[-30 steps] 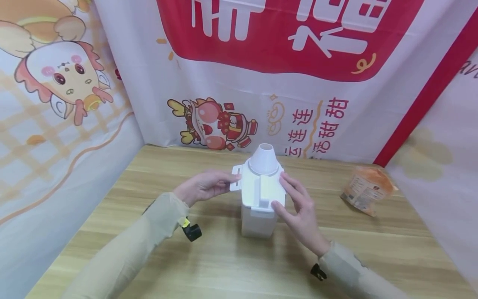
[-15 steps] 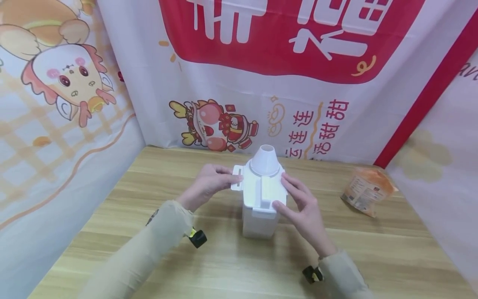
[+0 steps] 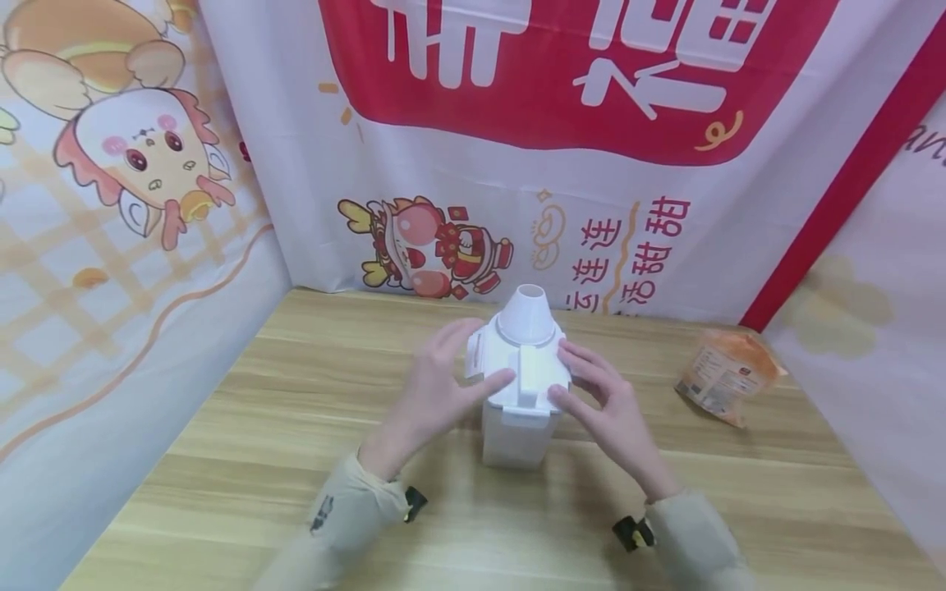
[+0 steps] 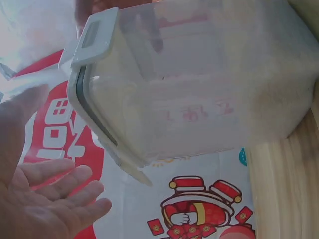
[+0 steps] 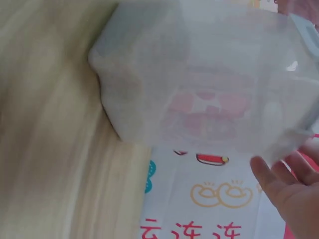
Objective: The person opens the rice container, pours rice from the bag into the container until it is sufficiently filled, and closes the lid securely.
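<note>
A translucent container [image 3: 517, 447] with a white lid [image 3: 548, 361] and a cone-shaped spout [image 3: 526, 318] stands upright on the table. My left hand [image 3: 432, 390] is at the lid's left side, thumb over the top, fingers behind the left latch [image 3: 475, 355]. In the left wrist view, the fingers of my left hand [image 4: 50, 196] lie spread and apart from the container [image 4: 199, 94]. My right hand [image 3: 613, 410] holds the lid's right edge, thumb near the front corner. In the right wrist view, my right hand [image 5: 294, 194] has its fingertips against the container's [image 5: 209, 64] lid end.
An orange and white packet [image 3: 727, 377] lies at the right on the wooden table [image 3: 310, 369]. Printed cloth [image 3: 650, 172] hangs behind the table and along both sides.
My left hand has let go of the left latch's tab and moved right, its thumb now over the lid. That latch, flat before, now appears tilted. My right hand has barely moved.
</note>
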The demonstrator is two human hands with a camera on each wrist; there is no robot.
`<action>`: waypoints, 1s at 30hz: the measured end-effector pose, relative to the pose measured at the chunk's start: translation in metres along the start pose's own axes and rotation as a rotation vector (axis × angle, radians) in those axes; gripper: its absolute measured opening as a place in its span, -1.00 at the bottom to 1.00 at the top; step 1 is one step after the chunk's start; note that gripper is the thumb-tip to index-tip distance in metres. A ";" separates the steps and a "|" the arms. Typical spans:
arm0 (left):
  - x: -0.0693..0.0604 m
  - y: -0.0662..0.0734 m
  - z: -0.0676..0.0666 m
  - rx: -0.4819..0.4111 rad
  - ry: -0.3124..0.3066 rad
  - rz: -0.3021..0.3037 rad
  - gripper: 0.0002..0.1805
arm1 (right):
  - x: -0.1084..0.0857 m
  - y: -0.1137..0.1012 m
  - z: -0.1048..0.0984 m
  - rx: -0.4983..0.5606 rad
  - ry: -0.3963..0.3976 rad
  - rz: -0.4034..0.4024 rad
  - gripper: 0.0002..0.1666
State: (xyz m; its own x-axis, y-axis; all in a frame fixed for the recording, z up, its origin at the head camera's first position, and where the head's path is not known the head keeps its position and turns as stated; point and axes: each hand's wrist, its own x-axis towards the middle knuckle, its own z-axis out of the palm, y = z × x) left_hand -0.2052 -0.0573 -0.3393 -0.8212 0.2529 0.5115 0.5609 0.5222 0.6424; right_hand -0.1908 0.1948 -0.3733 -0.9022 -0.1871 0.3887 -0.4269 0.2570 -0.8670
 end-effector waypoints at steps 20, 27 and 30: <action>-0.035 -0.004 0.034 0.092 -0.010 0.198 -0.22 | -0.006 -0.002 -0.022 0.900 0.096 0.624 -0.48; -0.037 -0.005 0.036 0.075 -0.018 0.168 -0.22 | -0.007 -0.002 -0.016 1.169 0.130 0.719 -0.43; -0.037 -0.006 0.037 0.063 -0.002 0.169 -0.21 | -0.004 -0.001 -0.012 1.220 0.143 0.739 -0.54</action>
State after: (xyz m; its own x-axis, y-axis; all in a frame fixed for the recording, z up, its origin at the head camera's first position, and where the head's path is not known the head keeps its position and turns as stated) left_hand -0.1823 -0.0400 -0.3831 -0.7163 0.3432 0.6076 0.6832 0.5224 0.5103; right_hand -0.1876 0.2068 -0.3699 -0.9192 -0.2580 -0.2976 0.3881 -0.7221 -0.5726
